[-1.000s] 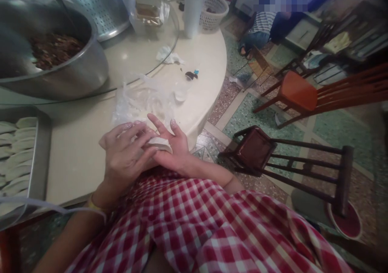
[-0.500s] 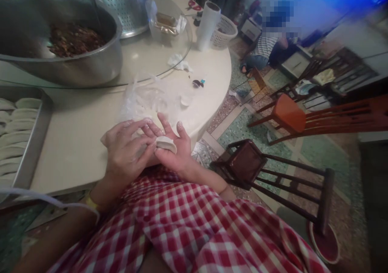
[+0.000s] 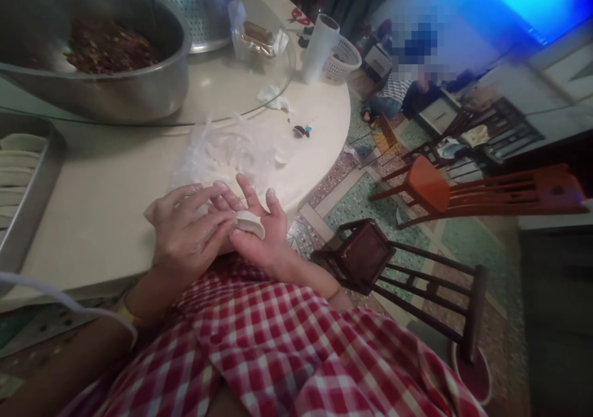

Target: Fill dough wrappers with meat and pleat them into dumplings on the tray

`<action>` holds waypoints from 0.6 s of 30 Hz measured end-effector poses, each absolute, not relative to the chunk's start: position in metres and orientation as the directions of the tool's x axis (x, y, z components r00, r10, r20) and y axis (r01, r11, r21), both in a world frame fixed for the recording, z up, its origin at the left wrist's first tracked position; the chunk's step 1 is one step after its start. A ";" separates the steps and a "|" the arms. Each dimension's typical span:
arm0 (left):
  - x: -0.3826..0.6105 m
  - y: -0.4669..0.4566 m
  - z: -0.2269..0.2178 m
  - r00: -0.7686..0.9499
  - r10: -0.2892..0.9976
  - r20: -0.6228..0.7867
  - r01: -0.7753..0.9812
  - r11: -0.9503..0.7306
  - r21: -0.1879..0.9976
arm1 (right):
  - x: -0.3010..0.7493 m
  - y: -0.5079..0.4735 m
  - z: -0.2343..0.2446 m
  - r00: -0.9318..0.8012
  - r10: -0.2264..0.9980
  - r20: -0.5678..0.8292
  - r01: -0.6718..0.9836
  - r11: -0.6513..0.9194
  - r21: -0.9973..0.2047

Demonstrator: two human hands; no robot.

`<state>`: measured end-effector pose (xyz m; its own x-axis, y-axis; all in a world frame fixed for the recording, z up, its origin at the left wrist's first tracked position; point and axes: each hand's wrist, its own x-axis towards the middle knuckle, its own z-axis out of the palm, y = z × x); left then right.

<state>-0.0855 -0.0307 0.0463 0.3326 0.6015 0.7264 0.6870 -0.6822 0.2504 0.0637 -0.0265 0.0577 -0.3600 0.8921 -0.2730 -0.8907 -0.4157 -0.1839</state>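
Note:
A pale folded dumpling (image 3: 251, 224) lies across the palm side of my right hand (image 3: 271, 231), whose thumb presses along its near edge while some fingers stretch outward. My left hand (image 3: 183, 235) pinches the dumpling's left end between thumb and fingers. Flour whitens the fingertips. Just beyond my hands, a crumpled clear plastic bag (image 3: 222, 148) lies on the table, with a pale round piece (image 3: 282, 155) at its right side. On the left, a metal tray (image 3: 44, 176) holds several finished dumplings (image 3: 18, 159). A large metal bowl (image 3: 139, 99) contains dark chopped filling (image 3: 109, 46).
The bowl, a perforated metal pot (image 3: 199, 9) and a foil-like container (image 3: 258, 37) stand on a glass turntable (image 3: 208, 89). Near the table edge are a plastic-film roll (image 3: 320, 46) and a white basket (image 3: 345, 58). Chairs (image 3: 424, 185) stand at right; a person (image 3: 393, 92) sits beyond.
The view has shifted slightly, showing more of the blue screen and less of the tray. Both hands keep hold of the dumpling, in almost the same pose.

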 end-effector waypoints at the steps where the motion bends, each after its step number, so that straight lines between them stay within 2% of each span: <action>1: -0.085 -0.031 0.045 0.333 0.578 0.745 0.689 -0.689 0.226 | 0.063 -0.027 0.058 -0.360 0.892 -0.276 -0.893 -0.414 -0.175; 5: -0.082 -0.029 0.042 0.368 0.459 0.808 0.693 -0.715 0.090 | 0.063 -0.026 0.058 -0.366 0.884 -0.291 -0.895 -0.420 -0.152; 8: -0.081 -0.030 0.040 0.377 0.428 0.821 0.702 -0.710 0.048 | 0.063 -0.027 0.058 -0.367 0.882 -0.294 -0.894 -0.422 -0.149; 14: -0.084 -0.033 0.042 0.325 0.534 0.781 0.692 -0.697 0.189 | 0.062 -0.026 0.057 -0.323 0.906 -0.273 -0.902 -0.382 -0.203; 18: -0.083 -0.032 0.047 0.305 0.586 0.750 0.698 -0.674 0.243 | 0.061 -0.024 0.054 -0.336 0.905 -0.259 -0.897 -0.392 -0.204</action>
